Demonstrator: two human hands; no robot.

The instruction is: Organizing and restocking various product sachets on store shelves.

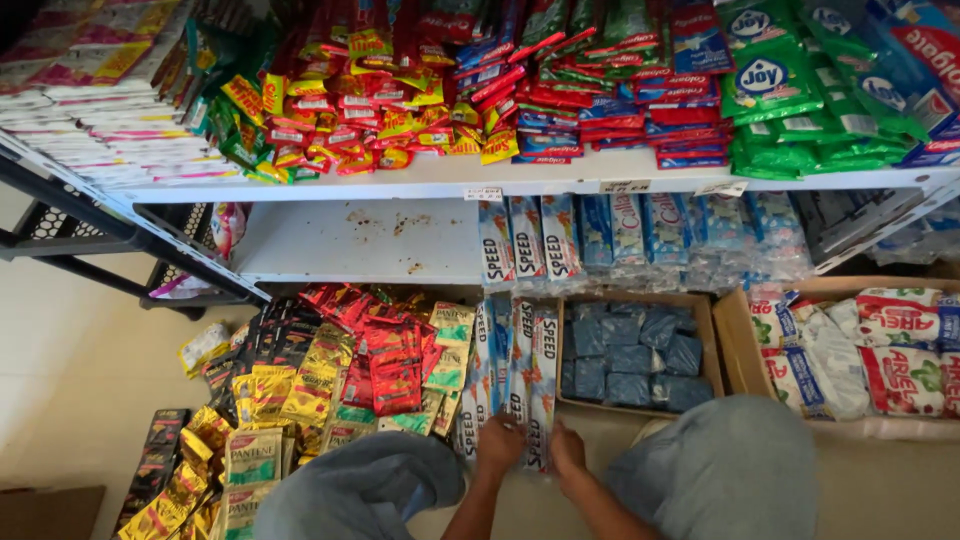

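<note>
Head view: a crouching person is pressing both hands onto hanging strips of blue-and-white sachets (520, 375) lying on the floor (90, 350) below the white shelf (350, 240), left hand (498, 445) and right hand (566, 450) each gripping the strips' near ends, between red and gold sachet piles (340, 370) and a cardboard box (705, 335) of blue packets.

Long strips of blue-and-white sachets (520, 375) lie side by side on the floor, running lengthwise away from the person, between a pile of red and gold packets and a cardboard box; both hands touch their near ends.
</note>
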